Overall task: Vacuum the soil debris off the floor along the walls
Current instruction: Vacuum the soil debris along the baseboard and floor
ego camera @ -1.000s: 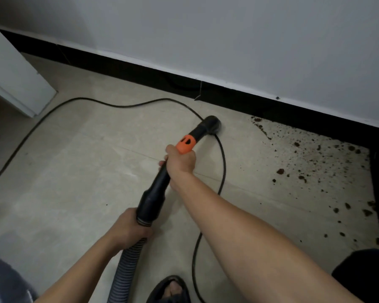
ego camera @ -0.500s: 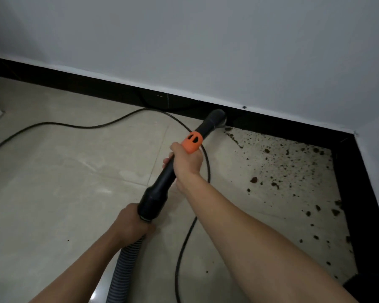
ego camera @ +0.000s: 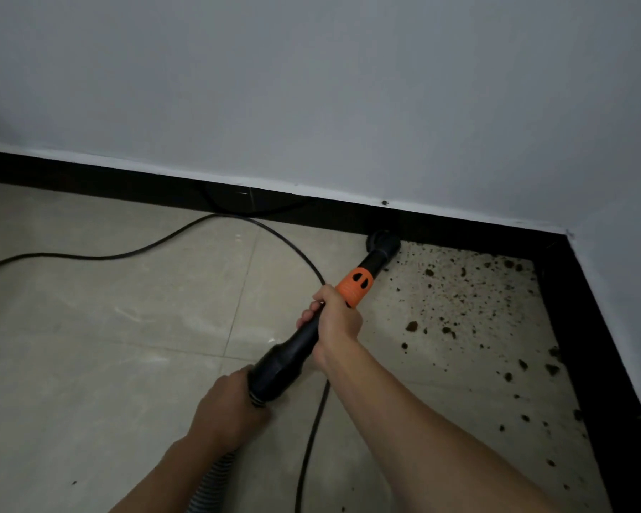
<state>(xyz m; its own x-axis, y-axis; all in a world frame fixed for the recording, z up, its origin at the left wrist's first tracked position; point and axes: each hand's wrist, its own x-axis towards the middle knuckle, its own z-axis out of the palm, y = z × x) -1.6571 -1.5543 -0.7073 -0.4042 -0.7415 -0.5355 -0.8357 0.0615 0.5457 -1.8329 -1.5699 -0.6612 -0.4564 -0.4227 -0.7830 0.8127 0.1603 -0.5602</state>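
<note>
- Grey-white painted wall (ego camera: pixel 311 87) fills the upper half of the view, meeting a second wall at a corner toward 2 o'clock.
- Beige glossy tiles make up the floor (ego camera: pixel 89 346), edged by a black baseboard (ego camera: pixel 126 181) that runs along the wall and turns down the right side.
- Black power cord (ego camera: pixel 285 238) loops from 9 o'clock across the tiles, bends near the baseboard and runs down to 6 o'clock.
- Soil debris (ego camera: pixel 456 301) lies scattered as dark crumbs in the corner area, at 3 o'clock from the hands.
- Black vacuum wand (ego camera: pixel 304 342) with an orange collar (ego camera: pixel 354 286) points toward 1 o'clock; its round nozzle (ego camera: pixel 382 246) sits at the baseboard, at the left edge of the soil.
- Ribbed grey hose (ego camera: pixel 215 479) trails to 6 o'clock.
- Right hand (ego camera: pixel 335 323) has fingers wrapped around the wand just below the collar.
- Left hand (ego camera: pixel 226 412) is closed around the hose cuff.
</note>
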